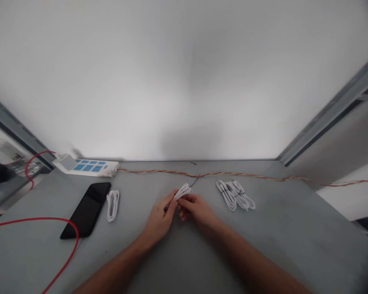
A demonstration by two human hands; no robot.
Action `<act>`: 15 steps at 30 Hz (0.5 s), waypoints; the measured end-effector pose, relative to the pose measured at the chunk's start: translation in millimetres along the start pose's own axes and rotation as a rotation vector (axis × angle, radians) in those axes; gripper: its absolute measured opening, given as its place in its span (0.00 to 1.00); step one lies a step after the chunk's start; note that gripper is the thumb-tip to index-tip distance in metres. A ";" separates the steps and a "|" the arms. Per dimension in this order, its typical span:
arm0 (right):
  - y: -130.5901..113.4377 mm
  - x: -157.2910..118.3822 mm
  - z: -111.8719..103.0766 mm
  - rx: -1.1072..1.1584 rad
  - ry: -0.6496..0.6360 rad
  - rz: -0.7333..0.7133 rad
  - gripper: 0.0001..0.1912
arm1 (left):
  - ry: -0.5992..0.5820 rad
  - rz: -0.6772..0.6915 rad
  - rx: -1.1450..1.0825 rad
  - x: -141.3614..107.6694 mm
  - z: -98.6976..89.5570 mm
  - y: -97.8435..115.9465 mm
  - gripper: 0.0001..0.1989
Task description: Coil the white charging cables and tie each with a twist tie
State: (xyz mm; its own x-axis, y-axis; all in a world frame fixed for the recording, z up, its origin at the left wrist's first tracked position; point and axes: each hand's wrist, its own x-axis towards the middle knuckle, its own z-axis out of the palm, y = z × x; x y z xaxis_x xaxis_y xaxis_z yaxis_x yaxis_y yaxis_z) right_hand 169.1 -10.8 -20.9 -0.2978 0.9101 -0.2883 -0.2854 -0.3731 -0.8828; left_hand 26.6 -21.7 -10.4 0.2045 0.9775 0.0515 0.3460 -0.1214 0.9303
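Observation:
A coiled white cable [183, 190] is held up at the middle of the grey table [184, 261], with a thin dark tie sticking out from its upper right. My left hand [161, 216] pinches the coil from the left. Close beside it, my right hand [196, 210] has its thumb and fingers together at the coil's lower right side; what lies between those fingertips is too small to make out. To the right lie bundled white cables [235, 195] with dark ties round them. Another white coil [113, 206] lies on the left, with no tie visible.
A black phone [87, 210] lies left of the single coil. Behind it is a white power strip [93, 168] with blue sockets. A red cable [49, 219] loops across the left side. A twisted red-yellow wire [159, 171] runs along the back, before a white panel [184, 81].

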 end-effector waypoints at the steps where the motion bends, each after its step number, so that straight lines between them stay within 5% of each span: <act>1: 0.3 0.2 -0.2 -0.033 -0.001 0.011 0.16 | 0.004 0.014 0.015 0.2 -0.4 -0.6 0.23; 15: -4.1 -1.2 1.9 -0.165 -0.030 0.032 0.17 | 0.058 0.153 0.290 2.2 -6.6 -2.0 0.19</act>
State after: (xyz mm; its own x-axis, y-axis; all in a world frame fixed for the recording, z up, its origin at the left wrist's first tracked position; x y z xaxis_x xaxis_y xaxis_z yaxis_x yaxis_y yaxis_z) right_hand 168.9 -10.7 -16.3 -0.3321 0.8913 -0.3085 -0.1227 -0.3652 -0.9228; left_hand 20.3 -18.2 -9.7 0.2248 0.9513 0.2112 0.5628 -0.3037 0.7688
